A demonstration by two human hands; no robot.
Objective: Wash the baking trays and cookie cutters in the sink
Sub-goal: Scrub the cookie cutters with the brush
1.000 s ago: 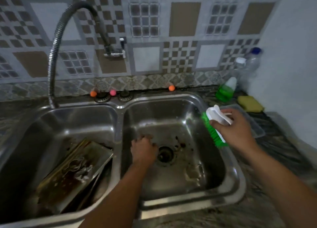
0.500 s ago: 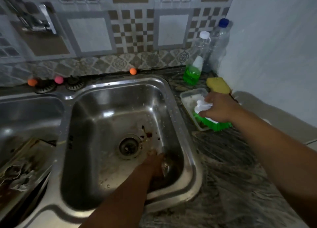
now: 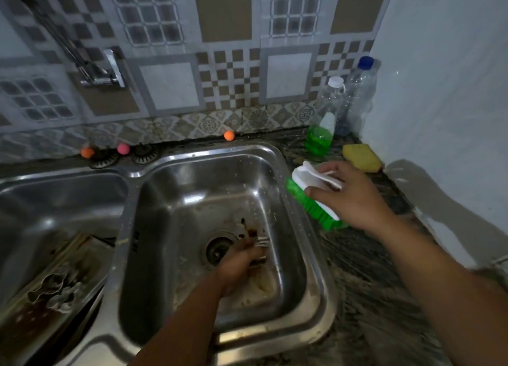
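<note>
My left hand (image 3: pixel 237 264) reaches into the right sink basin (image 3: pixel 192 189) beside the drain (image 3: pixel 218 248). Its fingers curl round a small shiny metal cookie cutter (image 3: pixel 260 246), which is blurred and mostly hidden. My right hand (image 3: pixel 349 195) grips a scrub brush (image 3: pixel 313 203) with a white handle and green bristles, held above the counter just right of the sink rim. In the left basin, dirty baking trays (image 3: pixel 41 319) lean stacked, with a few metal cookie cutters (image 3: pixel 55 291) lying on the top one.
A green dish-soap bottle (image 3: pixel 320 140), a clear blue-capped bottle (image 3: pixel 357 98) and a yellow sponge (image 3: pixel 361 156) stand in the back right corner by the wall. The tap (image 3: pixel 96 71) hangs from the tiles at the back left. Small orange and pink balls (image 3: pixel 123 148) sit behind the sink.
My right hand has lifted the brush off the small tray and brought it toward the sink rim. My left hand has moved from the basin's front to beside the drain.
</note>
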